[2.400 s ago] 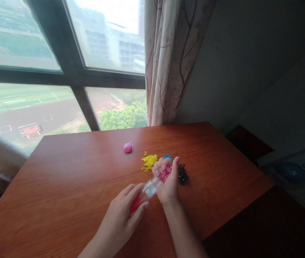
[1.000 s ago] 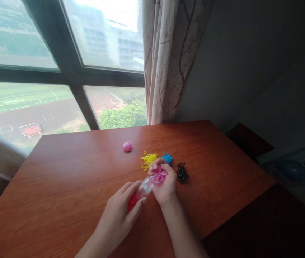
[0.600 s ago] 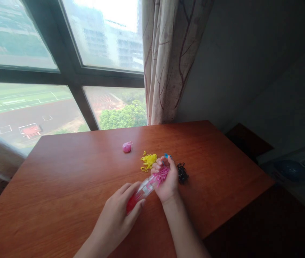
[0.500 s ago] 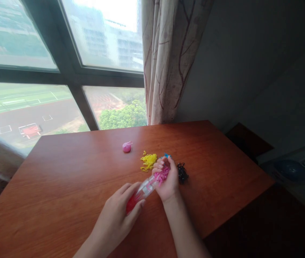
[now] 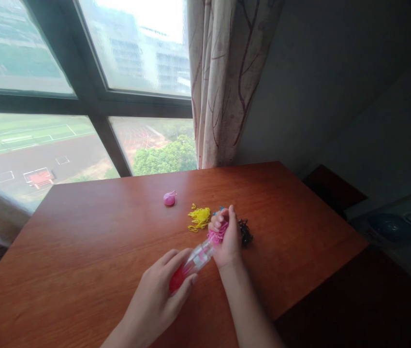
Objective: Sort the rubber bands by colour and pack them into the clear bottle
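My left hand is closed around a clear bottle with red or pink contents in its lower part. The bottle is tilted, its mouth pointing up and right against my right palm. My right hand is cupped with fingers curled over a bunch of pink rubber bands. Just left of it on the table lies a pile of yellow rubber bands. Black bands lie to its right, and some blue ones show behind it, partly hidden by the fingers.
A small round pink object, tied or tailed at its top, sits farther back on the brown wooden table. Behind the table are a window and a patterned curtain. A blue item stands in shadow at right.
My right fingers have curled tighter over the pink rubber bands, and the thumb points up more. The bottle's mouth sits slightly closer into the right palm. The view has shifted slightly.
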A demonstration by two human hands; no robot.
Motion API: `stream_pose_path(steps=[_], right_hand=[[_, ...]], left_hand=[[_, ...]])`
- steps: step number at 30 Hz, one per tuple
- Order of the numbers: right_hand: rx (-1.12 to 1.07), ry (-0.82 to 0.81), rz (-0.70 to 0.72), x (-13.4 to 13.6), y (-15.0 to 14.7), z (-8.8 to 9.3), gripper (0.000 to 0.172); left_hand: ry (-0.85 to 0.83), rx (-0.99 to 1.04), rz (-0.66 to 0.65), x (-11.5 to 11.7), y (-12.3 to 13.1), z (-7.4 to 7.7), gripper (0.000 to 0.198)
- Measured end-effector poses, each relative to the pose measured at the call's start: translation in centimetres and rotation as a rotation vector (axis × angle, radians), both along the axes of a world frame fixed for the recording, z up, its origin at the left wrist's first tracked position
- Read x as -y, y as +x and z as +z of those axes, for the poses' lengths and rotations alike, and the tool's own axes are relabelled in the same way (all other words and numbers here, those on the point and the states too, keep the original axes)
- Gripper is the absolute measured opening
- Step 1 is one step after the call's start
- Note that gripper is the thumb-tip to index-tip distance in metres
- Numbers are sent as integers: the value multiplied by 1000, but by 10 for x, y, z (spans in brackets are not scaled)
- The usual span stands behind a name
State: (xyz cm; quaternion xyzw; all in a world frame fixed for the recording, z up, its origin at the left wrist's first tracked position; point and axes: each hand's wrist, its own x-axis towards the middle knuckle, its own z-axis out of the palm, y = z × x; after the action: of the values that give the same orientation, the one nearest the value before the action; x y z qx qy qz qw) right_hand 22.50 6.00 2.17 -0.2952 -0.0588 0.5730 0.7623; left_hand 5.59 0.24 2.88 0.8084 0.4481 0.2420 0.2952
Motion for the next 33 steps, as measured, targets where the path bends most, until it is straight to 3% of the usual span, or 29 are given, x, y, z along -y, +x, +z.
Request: stream_pose_path(steps=[5, 13, 22, 27, 31, 33], right_hand=[[223, 23, -56, 9, -9, 5, 40], [343, -5, -48, 13, -18, 4, 27], [258, 62, 79, 15, -19, 2, 27], [181, 65, 60, 17, -24, 3, 32], [131, 144, 57, 20, -25, 5, 15], [139, 179, 60, 21, -25, 5, 16]], left_hand=[[12, 13, 27, 2, 2, -2, 33], [79, 31, 46, 1, 3, -2, 31], [75, 47, 29, 0, 3, -4, 35], [24, 60, 33, 1, 5, -3, 35], [-3, 85, 43, 0, 6, -2, 33], [-8, 98, 46, 0, 7, -1, 33]])
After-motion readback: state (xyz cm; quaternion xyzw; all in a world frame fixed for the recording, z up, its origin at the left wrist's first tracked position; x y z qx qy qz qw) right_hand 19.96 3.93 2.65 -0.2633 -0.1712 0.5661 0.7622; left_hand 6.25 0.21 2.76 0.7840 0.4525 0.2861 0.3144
